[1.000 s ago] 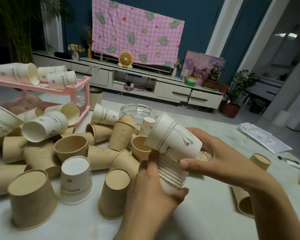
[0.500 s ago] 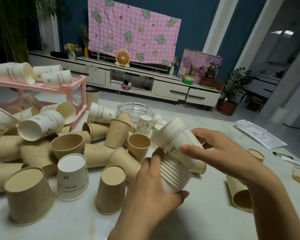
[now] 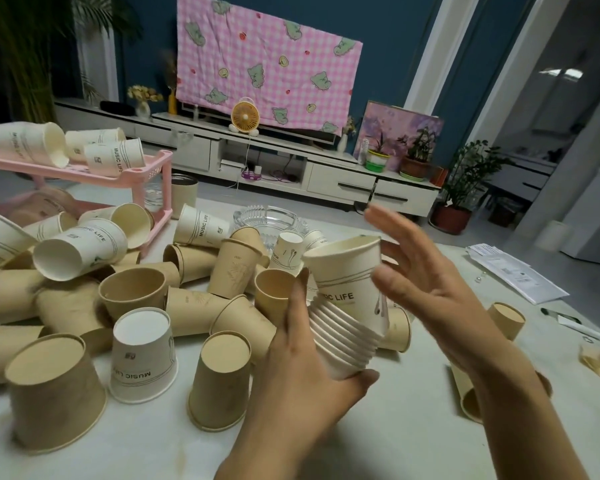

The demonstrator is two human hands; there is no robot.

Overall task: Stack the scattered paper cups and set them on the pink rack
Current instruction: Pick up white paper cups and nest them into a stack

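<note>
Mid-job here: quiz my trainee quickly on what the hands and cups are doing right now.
1. True or false: the right hand grips the stack of white paper cups that the left hand holds.
2. The white cups on the top shelf of the pink plastic rack: A lie on their sides; B stand upright; C stand upside down.
3. Fill in: the stack's top cup reads MUSIC ___.
Key: 1 false; 2 A; 3 LIFE.
</note>
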